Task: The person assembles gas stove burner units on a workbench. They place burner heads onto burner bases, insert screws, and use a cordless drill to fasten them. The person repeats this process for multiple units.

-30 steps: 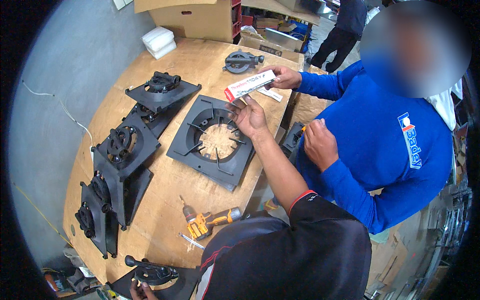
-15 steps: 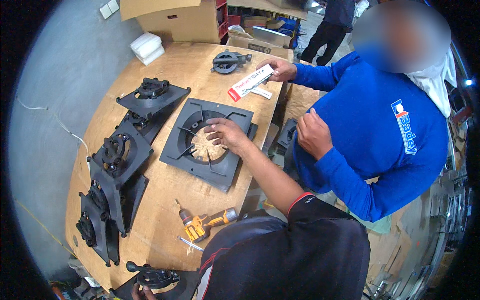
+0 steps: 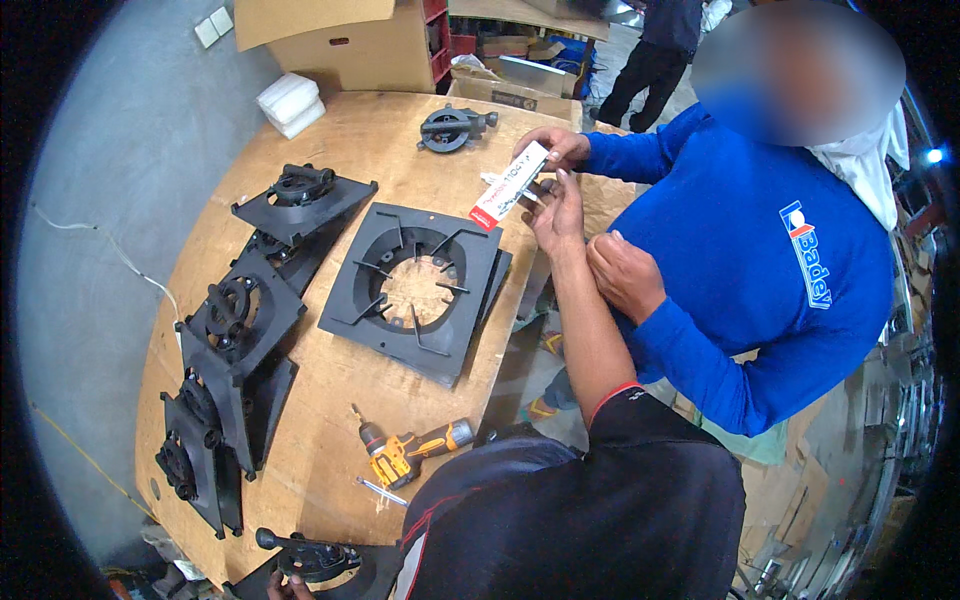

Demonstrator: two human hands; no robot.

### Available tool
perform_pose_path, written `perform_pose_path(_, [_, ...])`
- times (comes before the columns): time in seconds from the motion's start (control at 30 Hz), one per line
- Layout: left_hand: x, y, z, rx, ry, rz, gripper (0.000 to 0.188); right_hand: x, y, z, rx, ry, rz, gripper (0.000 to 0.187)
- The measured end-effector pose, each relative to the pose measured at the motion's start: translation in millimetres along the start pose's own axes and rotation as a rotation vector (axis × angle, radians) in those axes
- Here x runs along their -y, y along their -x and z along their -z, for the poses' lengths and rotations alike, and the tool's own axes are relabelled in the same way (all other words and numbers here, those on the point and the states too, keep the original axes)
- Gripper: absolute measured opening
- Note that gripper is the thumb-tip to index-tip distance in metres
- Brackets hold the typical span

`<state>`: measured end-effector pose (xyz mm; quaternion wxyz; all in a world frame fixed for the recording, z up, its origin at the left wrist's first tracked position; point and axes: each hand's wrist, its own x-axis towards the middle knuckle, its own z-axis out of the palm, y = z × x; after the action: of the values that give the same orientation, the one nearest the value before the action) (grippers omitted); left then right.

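My right hand (image 3: 557, 215) reaches forward with its palm turned up and fingers apart, right beside a small white and red carton (image 3: 508, 187). A co-worker's hand (image 3: 565, 146) holds the carton's far end; whether my fingers bear on it cannot be told. At the lower left edge, my left hand (image 3: 287, 587) has its fingers closed at the side of a black cast gas burner (image 3: 318, 562). That burner lies on a dark plate, and most of the hand is cut off. A square black stove grate (image 3: 362, 325) with a round opening lies mid-table, on another dark plate.
Several black plates with burners (image 3: 228, 310) lean along the table's left side. A yellow cordless drill (image 3: 396, 455) and a pen-like rod (image 3: 381, 490) lie near me. Another burner (image 3: 452, 130), white foam blocks (image 3: 291, 104) and a cardboard box (image 3: 350, 52) are at the back.
My right hand has moved from above the grate's opening, rightward and away from me, to the carton, turning palm up. The carton has tilted more upright. My left hand stays at the burner.
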<state>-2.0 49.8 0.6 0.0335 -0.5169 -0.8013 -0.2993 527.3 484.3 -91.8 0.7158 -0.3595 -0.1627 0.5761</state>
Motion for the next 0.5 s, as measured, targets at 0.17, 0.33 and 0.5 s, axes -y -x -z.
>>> perform_pose_path(0.17, [-35,-10,1,0.115,-0.038,0.470,0.033,4,-10,-1,0.083,0.120,-0.019,0.038])
perform_pose_path(0.33, [-33,-9,5,0.124,-0.084,0.417,0.035,-2,-8,-9,0.135,0.076,-0.053,0.035])
perform_pose_path(0.5, [-16,-2,2,0.134,-0.029,0.369,0.035,-3,-6,-9,0.178,0.088,-0.042,0.033])
